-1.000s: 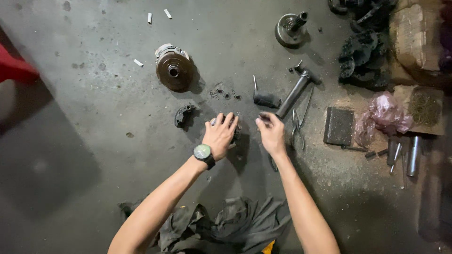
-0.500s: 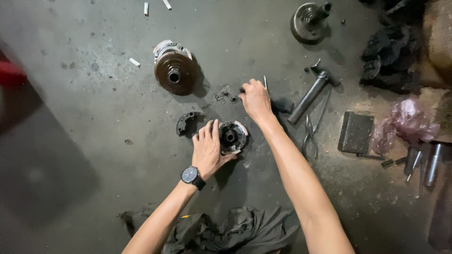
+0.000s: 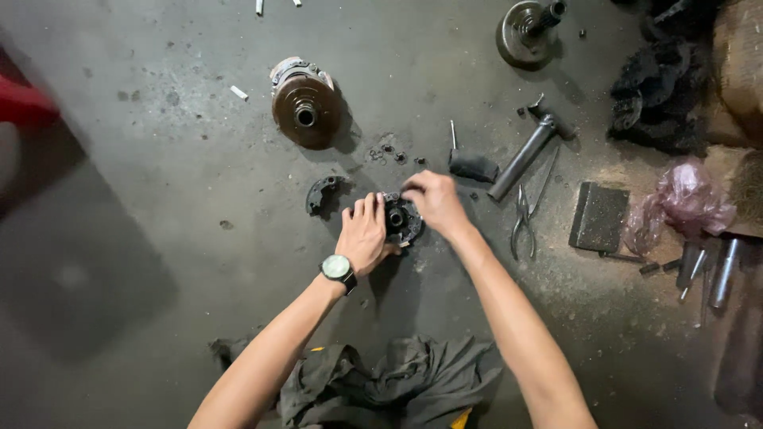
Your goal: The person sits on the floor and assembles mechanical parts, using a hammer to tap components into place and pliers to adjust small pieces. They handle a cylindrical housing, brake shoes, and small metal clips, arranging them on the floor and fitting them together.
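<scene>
Near side of the round metal part (image 3: 400, 221) under both hands; red object (image 3: 24, 103) cut off at left edge.

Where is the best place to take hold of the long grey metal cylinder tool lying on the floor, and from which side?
Take the long grey metal cylinder tool at mid-shaft, from above. It lies flat and slanted on the floor, and pliers crowd its lower end.

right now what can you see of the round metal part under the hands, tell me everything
The round metal part is a dark, greasy disc with a central hole, lying flat on the stained concrete floor. Its rim looks uneven, with lighter worn spots. The left hand covers its left side, palm down; the right hand pinches at its upper edge. Much of it is hidden beneath them.
</scene>
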